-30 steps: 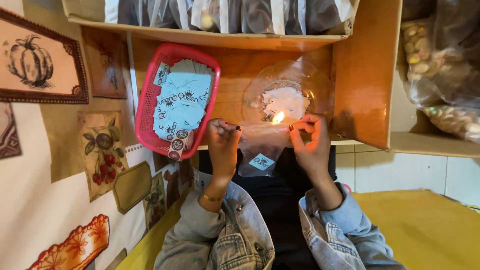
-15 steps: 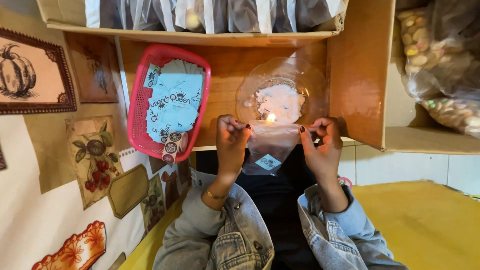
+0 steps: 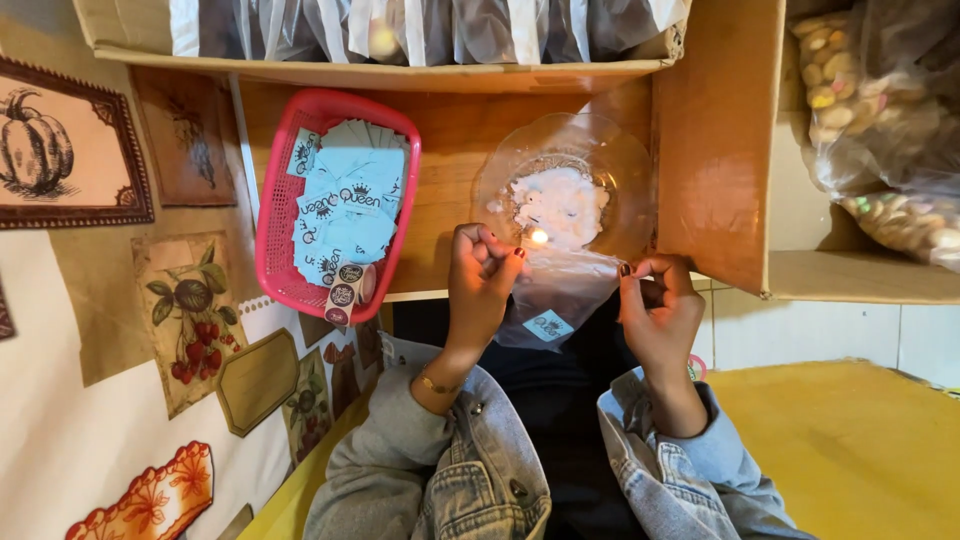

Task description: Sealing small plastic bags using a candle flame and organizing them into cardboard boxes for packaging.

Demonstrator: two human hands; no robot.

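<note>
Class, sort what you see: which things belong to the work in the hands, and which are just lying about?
In use: left hand, right hand, clear bag, small flame, glass dish.

Lying about: pink basket of blue labels, sticker roll, sacks of nuts.

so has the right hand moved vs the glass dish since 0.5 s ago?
Yes. The right hand has dropped down and a bit right, away from the glass dish, with the clear bag in its grip.
</note>
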